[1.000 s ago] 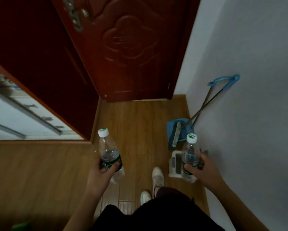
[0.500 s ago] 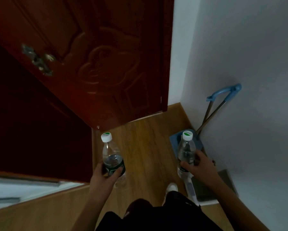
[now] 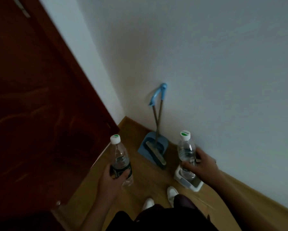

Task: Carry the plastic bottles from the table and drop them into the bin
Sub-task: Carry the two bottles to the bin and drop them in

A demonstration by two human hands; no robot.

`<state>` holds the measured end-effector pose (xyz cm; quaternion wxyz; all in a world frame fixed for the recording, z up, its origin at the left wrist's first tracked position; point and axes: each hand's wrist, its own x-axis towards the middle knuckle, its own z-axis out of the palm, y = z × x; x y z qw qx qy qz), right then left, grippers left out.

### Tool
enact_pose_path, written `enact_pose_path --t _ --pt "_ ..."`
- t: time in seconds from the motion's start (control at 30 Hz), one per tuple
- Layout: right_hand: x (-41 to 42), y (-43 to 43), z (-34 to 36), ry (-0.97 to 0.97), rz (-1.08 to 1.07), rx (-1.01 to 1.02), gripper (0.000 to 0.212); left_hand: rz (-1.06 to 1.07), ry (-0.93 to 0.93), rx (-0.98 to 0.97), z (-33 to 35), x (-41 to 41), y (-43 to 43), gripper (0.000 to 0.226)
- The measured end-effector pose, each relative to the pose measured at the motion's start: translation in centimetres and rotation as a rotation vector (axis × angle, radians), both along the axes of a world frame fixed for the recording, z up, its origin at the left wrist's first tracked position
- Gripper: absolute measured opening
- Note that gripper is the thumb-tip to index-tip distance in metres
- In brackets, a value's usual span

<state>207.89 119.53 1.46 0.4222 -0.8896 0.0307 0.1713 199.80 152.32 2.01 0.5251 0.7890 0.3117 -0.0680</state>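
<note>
Two clear plastic bottles with white, green-topped caps are held upright in front of me. My left hand grips the left bottle around its dark green label. My right hand holds the right bottle by its lower body. Both bottles hang above the wooden floor. No bin or table shows in this view.
A dark red door fills the left side. A white wall runs along the right. A blue dustpan with a broom leans in the corner. A white bathroom scale lies on the floor under my right hand. My white shoes are below.
The view has swung to the right, toward the corner with the dustpan; the door has slid to the left edge. Both hands still hold their bottles upright.
</note>
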Motion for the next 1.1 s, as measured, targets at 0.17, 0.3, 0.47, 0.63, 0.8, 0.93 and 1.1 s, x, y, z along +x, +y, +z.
enact_pose_path --t 0.17,0.3,0.47,0.63,0.8,0.93,1.1 --pt "-4.5 -2.0 -0.2 0.027 -0.246 -0.040 0.047 -0.264 0.072 -0.026 -1.6 4.3 -0.3 0.064" --pt "-6.9 -3.1 -0.9 0.061 -0.395 -0.015 0.044 -0.426 0.085 -0.017 -2.2 6.8 -3.1 0.057" --pt "-7.3 -5.3 -3.2 0.124 -0.508 0.012 0.048 -0.563 0.115 -0.004 -3.6 9.9 -7.8 0.058" --pt "-6.1 -7.0 -7.1 0.190 -0.527 0.063 0.046 -0.640 0.180 -0.031 -7.2 12.1 -12.4 0.050" --pt "-4.1 -7.7 -13.2 0.291 -0.491 0.094 0.054 -0.688 0.242 -0.015 -12.1 13.3 -15.4 0.065" --pt "-2.5 -8.4 -18.2 0.331 -0.591 0.118 0.051 -0.741 0.280 -0.006 -18.0 15.0 -17.0 0.065" --pt "-0.6 -9.1 -27.4 0.349 -0.652 0.110 0.051 -0.832 0.308 0.004 -28.8 17.9 -20.0 0.056"
